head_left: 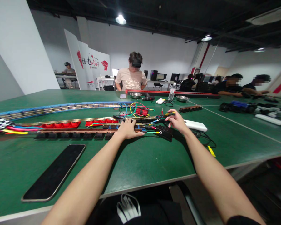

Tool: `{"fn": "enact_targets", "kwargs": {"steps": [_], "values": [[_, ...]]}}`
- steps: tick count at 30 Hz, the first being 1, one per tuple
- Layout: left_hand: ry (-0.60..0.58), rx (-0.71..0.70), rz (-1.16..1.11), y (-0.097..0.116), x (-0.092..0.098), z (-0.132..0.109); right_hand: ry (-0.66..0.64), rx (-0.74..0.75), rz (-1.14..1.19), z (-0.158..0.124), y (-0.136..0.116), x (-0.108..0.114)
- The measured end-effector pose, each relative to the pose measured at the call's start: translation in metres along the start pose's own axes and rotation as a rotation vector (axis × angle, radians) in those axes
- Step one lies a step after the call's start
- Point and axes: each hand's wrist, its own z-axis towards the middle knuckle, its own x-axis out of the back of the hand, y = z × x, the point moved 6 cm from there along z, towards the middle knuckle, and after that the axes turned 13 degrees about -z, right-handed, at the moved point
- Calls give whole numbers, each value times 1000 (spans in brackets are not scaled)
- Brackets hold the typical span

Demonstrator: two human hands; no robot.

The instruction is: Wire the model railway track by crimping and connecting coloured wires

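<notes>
My left hand (129,128) lies spread over model-track-like pieces with metal rails, its fingers apart and palm down. The long assembly (67,129) of copper-coloured rails on black supports runs left from under it. Close by, my right hand (176,121) has its fingers curled together near a small yellow-and-black piece; what they pinch is too small to make out. Between the hands are loose coloured wires with ring terminals (160,132) and a black block (165,132). Red moulded parts (61,125) sit among the rails, and a red part (141,111) lies behind.
A phone (55,172) lies at the front left. Blue curved track (61,107) stretches behind. To the right are a white oblong case (195,125), a black cable and a yellow tag (211,151). Metal bowls (135,95) and a bottle (172,92) stand farther back. A person (131,75) faces me.
</notes>
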Motion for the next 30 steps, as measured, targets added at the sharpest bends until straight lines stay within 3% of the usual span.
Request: {"fn": "enact_targets", "kwargs": {"steps": [6, 15, 24, 27, 30], "values": [[11, -15, 6, 0, 0, 0, 10, 191, -337, -4, -15, -6], [18, -20, -6, 1, 2, -1, 4, 360, -622, -5, -20, -12], [29, -35, 3, 0, 1, 0, -37, 387, -881, -6, -29, -21], [33, -40, 13, 0, 0, 1, -93, 407, -785, -10, -29, -24], [26, -32, 18, -1, 0, 1, -74, 352, -497, -11, -23, -20]]}}
